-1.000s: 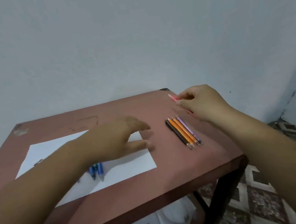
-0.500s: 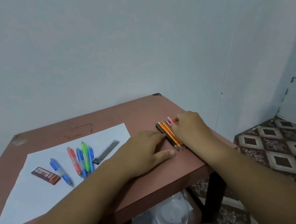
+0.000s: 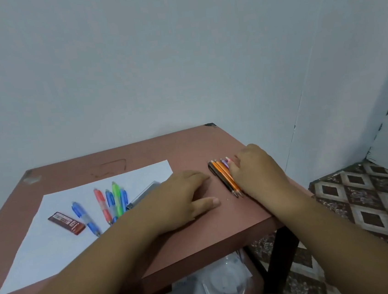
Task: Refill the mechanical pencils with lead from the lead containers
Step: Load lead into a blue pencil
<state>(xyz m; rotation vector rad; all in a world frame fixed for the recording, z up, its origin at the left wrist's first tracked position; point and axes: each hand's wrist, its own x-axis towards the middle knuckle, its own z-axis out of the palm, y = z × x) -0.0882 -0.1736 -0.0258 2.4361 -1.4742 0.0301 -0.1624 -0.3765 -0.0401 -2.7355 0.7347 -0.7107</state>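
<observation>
Resting flat on the surface [image 3: 178, 146], your left hand [image 3: 181, 196] lies with fingers straight and holds nothing, its thumb stretched out toward the right. Your right hand [image 3: 255, 171] lies over the right side of a tight row of slim pencils [image 3: 224, 178]; whether its grip is clamped on the pink one [image 3: 228, 159] at the far right of the row, you cannot tell. In that row you can count one black, two orange, one purple and the pink. On the white sheet [image 3: 43, 253] to the left lie five thick pencils: a lone blue [image 3: 85, 218], then one red [image 3: 102, 204], two blue and one green [image 3: 117, 198] fanned together. Two lead cases sit there too: a brown one [image 3: 66, 223] at far left, a grey one [image 3: 143, 195] partly under your left wrist.
</observation>
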